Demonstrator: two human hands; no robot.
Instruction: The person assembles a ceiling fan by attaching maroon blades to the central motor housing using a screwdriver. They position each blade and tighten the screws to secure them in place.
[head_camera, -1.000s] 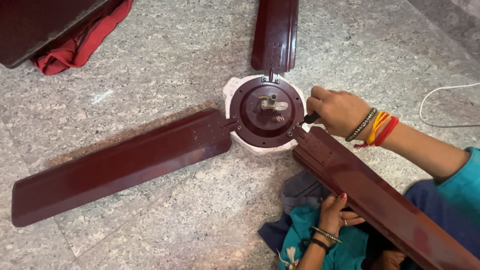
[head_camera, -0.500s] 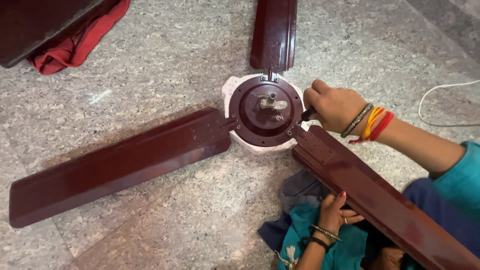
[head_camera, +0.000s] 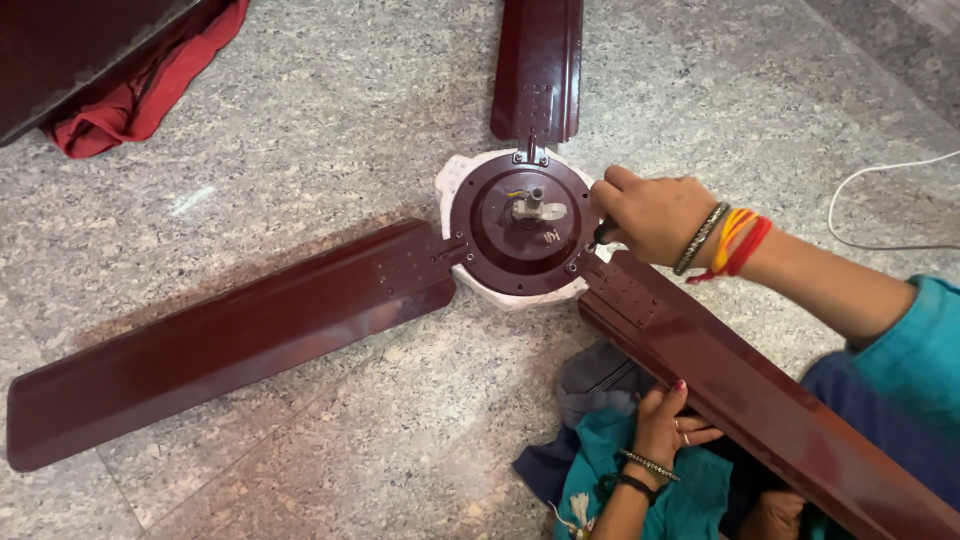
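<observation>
Right hand (head_camera: 652, 215) curled around a dark tool at the glossy maroon fan hub (head_camera: 520, 222) — left hand (head_camera: 668, 420) gripping a blade's (head_camera: 760, 400) edge.

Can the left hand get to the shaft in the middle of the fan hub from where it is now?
Probably not without shifting: the left hand grips the edge of the near blade, which lies between it and the shaft. The right hand already sits at the hub rim, much closer.

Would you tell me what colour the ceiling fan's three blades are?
Dark maroon, glossy; the long left blade shows it best in the head view.
</observation>
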